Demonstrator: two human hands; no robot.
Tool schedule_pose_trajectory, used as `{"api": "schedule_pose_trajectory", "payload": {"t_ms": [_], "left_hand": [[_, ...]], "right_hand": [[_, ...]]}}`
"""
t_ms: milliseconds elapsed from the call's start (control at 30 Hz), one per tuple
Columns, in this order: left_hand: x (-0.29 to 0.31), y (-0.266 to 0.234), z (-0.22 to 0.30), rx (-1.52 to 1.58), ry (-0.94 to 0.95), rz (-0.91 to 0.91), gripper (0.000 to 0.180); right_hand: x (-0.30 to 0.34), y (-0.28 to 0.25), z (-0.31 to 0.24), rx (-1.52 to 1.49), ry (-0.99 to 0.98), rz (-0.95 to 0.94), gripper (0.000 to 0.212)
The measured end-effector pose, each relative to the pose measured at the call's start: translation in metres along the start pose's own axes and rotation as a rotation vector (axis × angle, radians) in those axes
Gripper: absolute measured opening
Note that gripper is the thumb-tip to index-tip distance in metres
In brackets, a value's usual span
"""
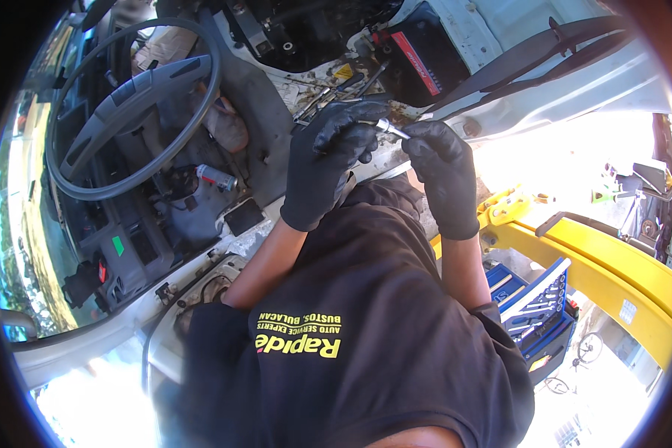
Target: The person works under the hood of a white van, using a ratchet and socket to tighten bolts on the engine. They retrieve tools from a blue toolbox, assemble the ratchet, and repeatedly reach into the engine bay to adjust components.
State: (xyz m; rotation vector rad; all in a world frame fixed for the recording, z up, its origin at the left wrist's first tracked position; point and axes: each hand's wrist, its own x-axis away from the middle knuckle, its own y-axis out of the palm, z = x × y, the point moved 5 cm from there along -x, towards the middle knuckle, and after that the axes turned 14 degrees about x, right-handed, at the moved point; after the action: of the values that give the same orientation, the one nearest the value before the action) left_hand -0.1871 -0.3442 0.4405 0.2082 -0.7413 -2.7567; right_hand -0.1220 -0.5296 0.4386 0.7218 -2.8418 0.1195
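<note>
Between my two black-gloved hands is a short shiny metal piece that looks like a socket tool (392,128). The fingers of my left hand (319,164) curl round its left end and hide that part. Thumb and fingers of my right hand (446,175) pinch the thinner right end. Just beyond my left hand, several metal hand tools (334,91) lie in a pile on the dirty metal ledge of the open vehicle compartment.
A black battery with a red label (418,66) sits at the far side. To the left are a steering wheel (215,82) and a spray can (216,177). At right, a yellow lift arm (575,250) stands beside a blue tool chest (537,306).
</note>
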Motion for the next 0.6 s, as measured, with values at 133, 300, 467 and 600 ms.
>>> {"api": "schedule_pose_trajectory", "payload": {"t_ms": [133, 300, 467, 600], "left_hand": [[0.004, 0.009, 0.009, 0.012, 0.021, 0.016, 0.028], [0.010, 0.010, 0.008, 0.054, 0.009, 0.035, 0.031], [0.012, 0.013, 0.005, 0.164, -0.021, -0.037, 0.037], [0.005, 0.017, 0.007, 0.232, -0.007, -0.009, 0.036]], "right_hand": [[0.002, 0.005, -0.010, 0.030, -0.069, 0.049, 0.016], [0.006, 0.019, 0.000, -0.018, -0.057, 0.065, 0.016], [0.006, 0.022, 0.011, -0.110, -0.096, 0.000, 0.018], [0.007, 0.022, 0.004, -0.179, -0.028, -0.029, 0.018]]}}
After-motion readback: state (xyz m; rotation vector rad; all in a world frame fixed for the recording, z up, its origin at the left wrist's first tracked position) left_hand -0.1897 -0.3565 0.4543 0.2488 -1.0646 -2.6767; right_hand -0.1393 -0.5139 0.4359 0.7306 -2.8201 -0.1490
